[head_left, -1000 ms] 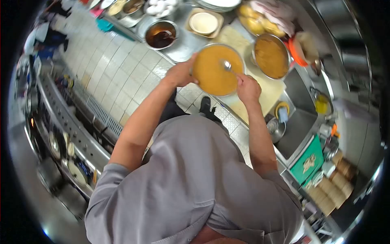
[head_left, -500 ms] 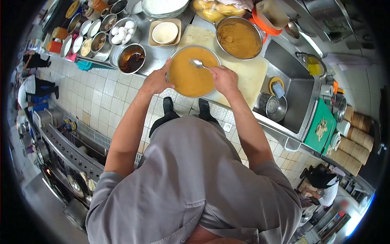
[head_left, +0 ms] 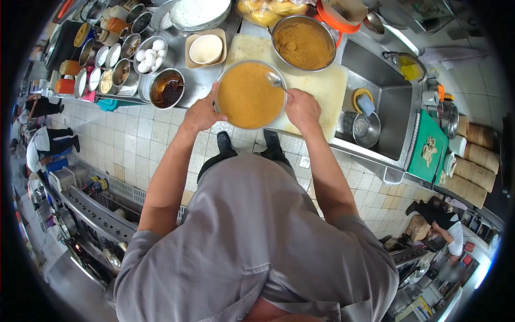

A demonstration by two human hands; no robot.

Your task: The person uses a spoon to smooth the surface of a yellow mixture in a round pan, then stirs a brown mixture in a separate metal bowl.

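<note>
A round metal bowl (head_left: 283,110) full of smooth orange-brown paste sits at the counter's front edge, partly over the pale cutting board. My left hand (head_left: 201,112) grips its left side, thumb at the near rim and fingers along the outer wall. At the right rim, my right hand (head_left: 303,110) is closed round the handle of a metal spoon (head_left: 274,80), whose bowl rests over the paste near the far right side. Behind it, a second metal bowl (head_left: 304,45) holds rougher brown paste with a utensil handle leaning on its edge.
A deep sink (head_left: 389,80) with a small metal bowl (head_left: 367,130) lies right of the cutting board (head_left: 330,96). To the left stand a dark sauce bowl (head_left: 167,91), a bowl of white eggs (head_left: 151,56) and stacked cream bowls (head_left: 206,49). Other people work at both sides.
The spoon has moved right and away from me, from the paste's upper middle to the right rim. My right hand has shifted slightly right; my left still holds the bowl.
</note>
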